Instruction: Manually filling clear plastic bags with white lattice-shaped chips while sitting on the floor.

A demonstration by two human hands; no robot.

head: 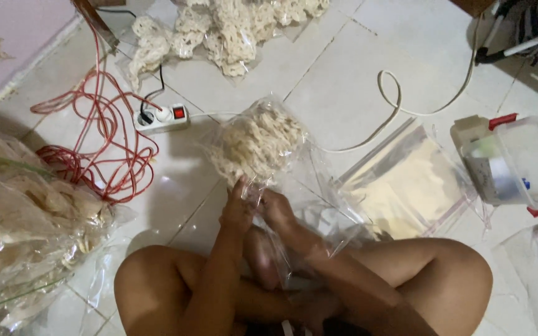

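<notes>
Bag of crackers [258,144], clear, light and brittle-filled, sits over the floor tiles before my knees; I judge its slippery neck the place to hold, where left hand [238,208] and right hand [279,211] pinch closed.

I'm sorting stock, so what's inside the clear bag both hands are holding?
The clear bag holds pale, curly crackers, packed close. The left hand and right hand pinch its neck; the crackers underneath are hidden from view.
</notes>
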